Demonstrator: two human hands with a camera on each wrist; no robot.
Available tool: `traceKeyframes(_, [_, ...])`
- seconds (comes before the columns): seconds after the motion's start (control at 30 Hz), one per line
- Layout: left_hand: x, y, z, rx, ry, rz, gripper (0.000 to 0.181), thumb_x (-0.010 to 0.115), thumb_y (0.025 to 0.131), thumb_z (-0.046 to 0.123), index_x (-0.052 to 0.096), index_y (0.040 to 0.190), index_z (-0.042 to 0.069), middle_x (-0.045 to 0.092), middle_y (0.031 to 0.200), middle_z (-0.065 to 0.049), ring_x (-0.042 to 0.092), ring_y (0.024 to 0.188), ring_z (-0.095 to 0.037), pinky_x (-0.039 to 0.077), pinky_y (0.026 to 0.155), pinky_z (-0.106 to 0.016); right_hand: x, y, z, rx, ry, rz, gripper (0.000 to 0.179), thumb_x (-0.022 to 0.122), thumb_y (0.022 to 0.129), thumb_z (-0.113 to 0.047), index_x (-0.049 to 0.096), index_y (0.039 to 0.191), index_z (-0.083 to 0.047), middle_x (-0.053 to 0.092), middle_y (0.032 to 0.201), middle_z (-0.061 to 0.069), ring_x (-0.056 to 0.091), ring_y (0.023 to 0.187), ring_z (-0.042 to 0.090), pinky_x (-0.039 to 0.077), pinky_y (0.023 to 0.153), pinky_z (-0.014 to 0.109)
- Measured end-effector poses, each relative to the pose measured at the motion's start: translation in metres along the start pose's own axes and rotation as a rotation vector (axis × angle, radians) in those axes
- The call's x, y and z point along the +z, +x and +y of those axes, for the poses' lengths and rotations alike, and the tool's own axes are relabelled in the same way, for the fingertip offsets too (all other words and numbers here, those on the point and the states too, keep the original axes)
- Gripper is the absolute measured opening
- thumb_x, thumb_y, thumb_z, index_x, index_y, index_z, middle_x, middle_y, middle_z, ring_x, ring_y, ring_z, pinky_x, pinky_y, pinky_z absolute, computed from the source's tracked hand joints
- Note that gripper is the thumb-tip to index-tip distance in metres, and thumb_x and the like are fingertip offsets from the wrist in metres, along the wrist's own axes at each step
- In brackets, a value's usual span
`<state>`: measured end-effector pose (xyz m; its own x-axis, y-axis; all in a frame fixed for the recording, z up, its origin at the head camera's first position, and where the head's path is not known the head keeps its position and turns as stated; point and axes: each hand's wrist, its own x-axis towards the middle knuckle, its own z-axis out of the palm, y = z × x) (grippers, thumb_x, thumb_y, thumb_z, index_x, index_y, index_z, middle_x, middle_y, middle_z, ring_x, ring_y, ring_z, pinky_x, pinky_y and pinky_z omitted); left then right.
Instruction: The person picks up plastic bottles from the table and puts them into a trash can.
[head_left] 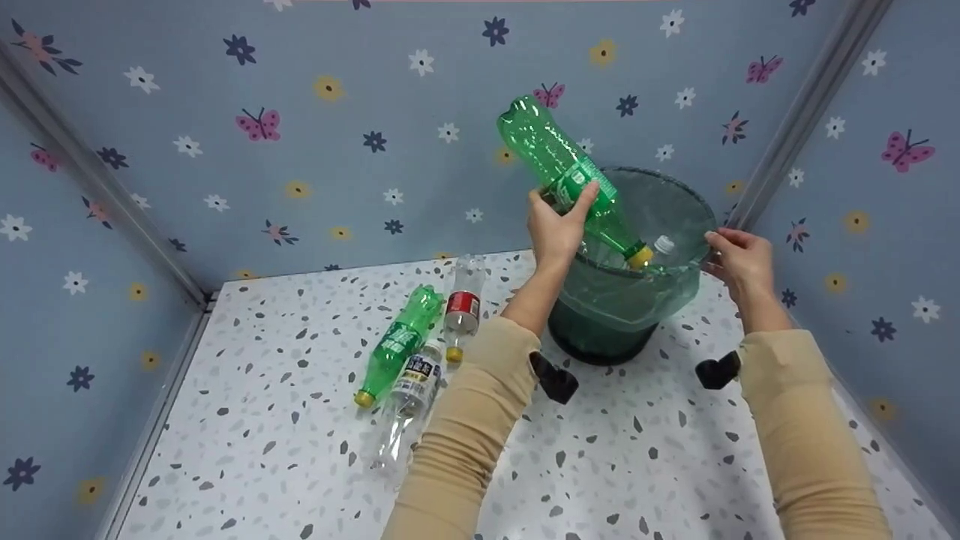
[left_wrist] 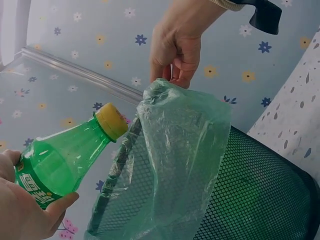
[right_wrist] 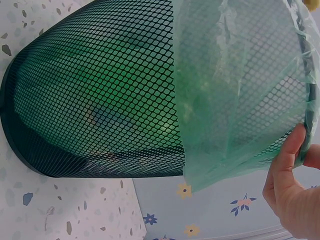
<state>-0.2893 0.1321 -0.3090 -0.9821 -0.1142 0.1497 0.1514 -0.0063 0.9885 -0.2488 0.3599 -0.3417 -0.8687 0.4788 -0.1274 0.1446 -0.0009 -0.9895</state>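
Note:
My left hand (head_left: pixel 556 225) grips a green plastic bottle (head_left: pixel 551 150) round its labelled middle. The bottle tilts with its yellow cap (left_wrist: pixel 112 122) downward, over the mouth of a dark mesh trash bin (right_wrist: pixel 100 90). A thin green bag (left_wrist: pixel 175 150) lines the bin and folds over its rim. At the rim's right side, my right hand (head_left: pixel 742 259) pinches the bag and edge between thumb and fingers. Inside, a clear bottle's white cap end (head_left: pixel 664 244) shows, and green shapes are blurred through the mesh.
Left of the bin, on the speckled white surface (head_left: pixel 285 420), lie a green bottle (head_left: pixel 397 345), a clear bottle with a red label (head_left: pixel 463 306) and a clear bottle with a white cap (head_left: pixel 411 390). Blue flower-patterned panels (head_left: pixel 360 165) stand behind and on both sides.

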Motion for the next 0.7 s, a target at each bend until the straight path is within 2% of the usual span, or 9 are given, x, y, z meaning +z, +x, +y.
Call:
traceKeyframes(0.17, [0.01,-0.001,-0.002,0.073,0.025,0.007,0.069,0.067,0.077,0.036,0.033,0.128,0.004,0.047,0.116,-0.01,0.049,0.104,-0.017,0.044,0.079,-0.024,0.001,0.0,0.0,-0.001,-0.025,-0.002,0.031,0.055,0.087,-0.021,0.047,0.113,-0.006,0.046,0.098,0.005,0.054,0.08,0.014,0.049,0.062,0.017])
traceKeyframes(0.37, [0.023,-0.005,-0.004,0.149,0.125,0.021,0.074,0.069,0.075,0.036,0.031,0.13,0.004,0.043,0.124,-0.01,0.042,0.115,-0.018,0.037,0.092,-0.027,0.002,-0.001,-0.001,0.005,-0.019,0.0,0.043,0.055,0.087,-0.022,0.043,0.123,-0.001,0.046,0.099,0.004,0.054,0.08,0.013,0.048,0.06,0.016])
traceKeyframes(0.57, [0.032,-0.011,-0.007,0.179,0.162,-0.027,0.074,0.069,0.076,0.034,0.029,0.131,0.004,0.039,0.129,-0.011,0.038,0.119,-0.02,0.035,0.093,-0.031,0.001,-0.001,-0.001,0.005,0.077,-0.001,0.048,0.056,0.086,-0.018,0.04,0.126,0.004,0.047,0.095,0.005,0.056,0.072,0.013,0.049,0.056,0.017])
traceKeyframes(0.7, [0.037,-0.015,-0.011,0.226,0.187,-0.065,0.072,0.07,0.075,0.03,0.03,0.129,0.004,0.041,0.124,-0.011,0.042,0.114,-0.02,0.037,0.091,-0.029,0.001,-0.001,-0.001,0.003,0.075,0.001,0.044,0.056,0.086,-0.017,0.042,0.123,0.003,0.047,0.094,0.006,0.056,0.069,0.011,0.049,0.055,0.018])
